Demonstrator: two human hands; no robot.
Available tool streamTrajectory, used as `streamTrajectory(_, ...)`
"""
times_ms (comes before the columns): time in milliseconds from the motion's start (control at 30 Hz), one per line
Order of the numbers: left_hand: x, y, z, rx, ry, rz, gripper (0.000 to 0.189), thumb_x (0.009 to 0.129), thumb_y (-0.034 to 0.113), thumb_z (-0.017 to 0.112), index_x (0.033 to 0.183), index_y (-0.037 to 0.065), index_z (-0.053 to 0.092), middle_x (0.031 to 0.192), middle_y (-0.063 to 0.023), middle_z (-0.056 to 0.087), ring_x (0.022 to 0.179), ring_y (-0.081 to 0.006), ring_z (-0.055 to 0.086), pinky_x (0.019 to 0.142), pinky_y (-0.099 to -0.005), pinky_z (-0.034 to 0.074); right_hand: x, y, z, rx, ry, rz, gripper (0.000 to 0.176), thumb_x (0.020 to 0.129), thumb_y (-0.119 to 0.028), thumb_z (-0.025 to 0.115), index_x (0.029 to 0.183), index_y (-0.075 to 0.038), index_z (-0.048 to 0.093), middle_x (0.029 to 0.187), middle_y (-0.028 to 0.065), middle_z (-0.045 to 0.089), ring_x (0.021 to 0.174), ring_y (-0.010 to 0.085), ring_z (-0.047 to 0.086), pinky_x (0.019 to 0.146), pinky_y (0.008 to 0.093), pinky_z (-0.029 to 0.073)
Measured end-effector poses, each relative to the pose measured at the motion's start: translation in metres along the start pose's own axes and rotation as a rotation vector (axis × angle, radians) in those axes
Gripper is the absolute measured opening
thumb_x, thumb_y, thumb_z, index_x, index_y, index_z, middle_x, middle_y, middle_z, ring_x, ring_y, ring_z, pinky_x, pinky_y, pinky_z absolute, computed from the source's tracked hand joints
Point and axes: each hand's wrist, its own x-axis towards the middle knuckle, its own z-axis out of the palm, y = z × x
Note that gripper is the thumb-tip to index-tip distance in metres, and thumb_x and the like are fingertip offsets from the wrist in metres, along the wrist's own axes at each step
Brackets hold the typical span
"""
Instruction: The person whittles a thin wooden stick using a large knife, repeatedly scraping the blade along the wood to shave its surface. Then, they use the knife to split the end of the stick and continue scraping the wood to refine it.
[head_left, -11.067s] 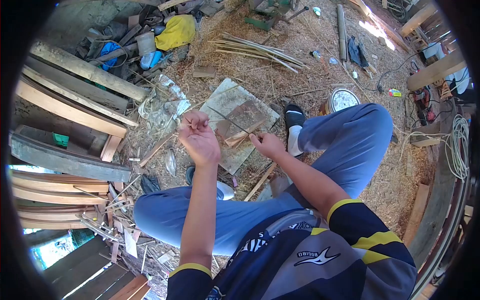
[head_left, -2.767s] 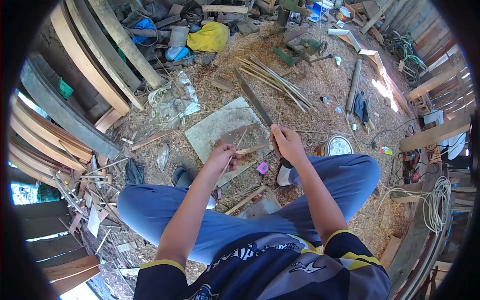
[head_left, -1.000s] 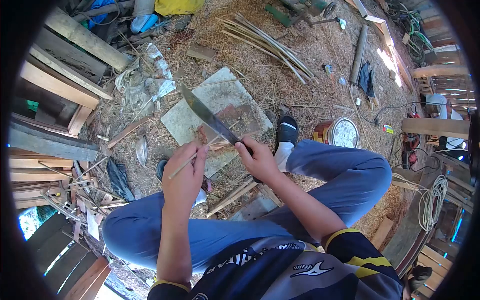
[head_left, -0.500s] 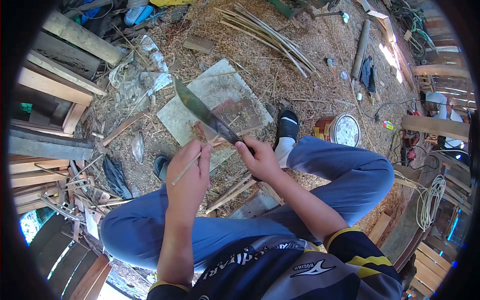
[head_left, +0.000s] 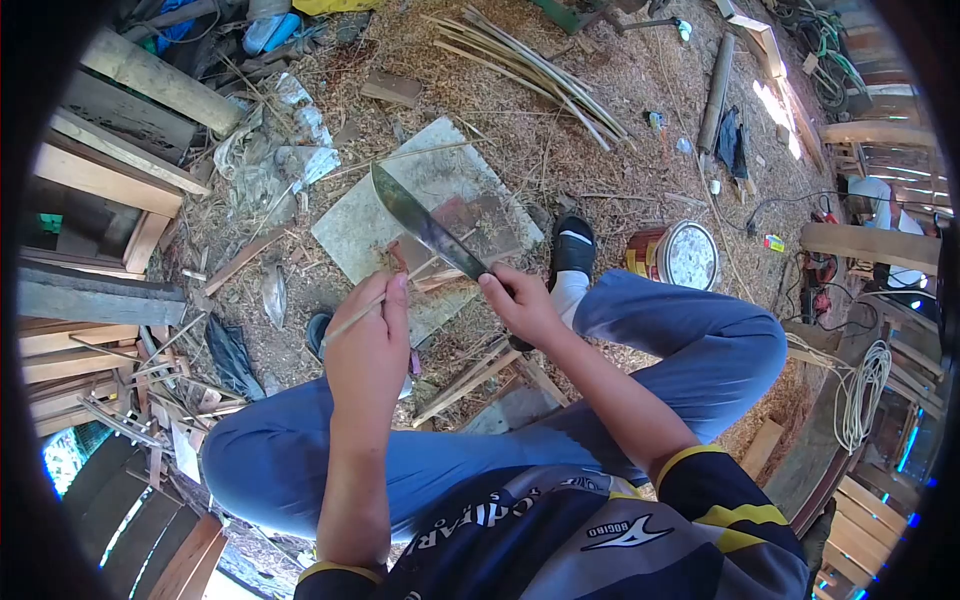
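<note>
Straw-littered floor (head_left: 620, 150) fills most of the frame. Stacked planks (head_left: 110, 170) run down the left edge. A pale slab (head_left: 355, 235) lies centre, slightly above the middle, with a brown block (head_left: 492, 222) on its right part. A bundle of long canes (head_left: 540, 70) lies at upper centre, well apart from the slab. A tin (head_left: 688, 256) stands right of centre, near the person's black shoe (head_left: 572, 245). The machete (head_left: 425, 225) is over the slab, blade slanting toward upper left, its handle wrapped in the closed right hand (head_left: 520, 305) at centre. The left hand (head_left: 370, 345), just left of it, is closed in a pinch on a thin stick (head_left: 345, 326), which slants from lower left up toward the blade's base; whether they touch, cannot tell.
</note>
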Motion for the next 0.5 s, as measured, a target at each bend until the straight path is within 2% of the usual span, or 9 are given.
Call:
streamTrajectory(100,0.0,-0.003,0.002,-0.002,-0.001,0.019,0.029,0.108,0.028,0.057,0.102,0.004,0.071,0.09,-0.0173,0.071,0.081,-0.0396,0.069,0.073,-0.0465,0.053,0.004,0.038,0.006,0.007,0.056,0.08,0.041,0.106,-0.038,0.059,0.093,0.001,0.064,0.072,0.0212,0.062,0.063,0.0379,0.062,0.063,0.046,0.047)
streamTrajectory(200,0.001,0.002,0.0,-0.015,-0.035,-0.028,0.029,0.108,0.029,0.057,0.102,0.004,0.072,0.089,-0.0179,0.071,0.082,-0.0394,0.069,0.073,-0.0467,0.053,0.008,0.075,-0.011,-0.15,0.178,0.109,0.042,0.106,-0.038,0.059,0.092,0.001,0.064,0.074,0.0232,0.064,0.067,0.04,0.065,0.064,0.0476,0.048)
streamTrajectory(267,0.002,0.006,0.0,-0.031,-0.043,-0.051,0.03,0.108,0.03,0.057,0.102,0.005,0.073,0.09,-0.0183,0.072,0.083,-0.0395,0.069,0.073,-0.0468,0.053,0.007,0.084,-0.019,-0.157,0.151,0.155,0.044,0.105,-0.039,0.059,0.09,0.002,0.064,0.076,0.0244,0.065,0.07,0.0397,0.068,0.065,0.0477,0.049)
streamTrajectory(333,0.004,0.004,0.003,-0.001,-0.016,-0.054,0.031,0.108,0.031,0.057,0.102,0.005,0.073,0.089,-0.0183,0.072,0.083,-0.0396,0.07,0.073,-0.0468,0.053,0.01,0.069,-0.019,-0.187,0.147,0.15,0.043,0.106,-0.038,0.06,0.09,0.002,0.064,0.075,0.0236,0.065,0.069,0.0369,0.068,0.064,0.0466,0.049)
streamTrajectory(500,0.001,0.001,0.004,0.003,-0.006,-0.068,0.034,0.108,0.033,0.058,0.099,0.004,0.074,0.09,-0.0194,0.072,0.082,-0.0399,0.07,0.074,-0.047,0.054,0.001,0.017,-0.007,-0.037,0.039,0.087,0.039,0.106,-0.033,0.061,0.091,0.002,0.063,0.072,0.0219,0.061,0.064,0.0296,0.065,0.063,0.0432,0.048)
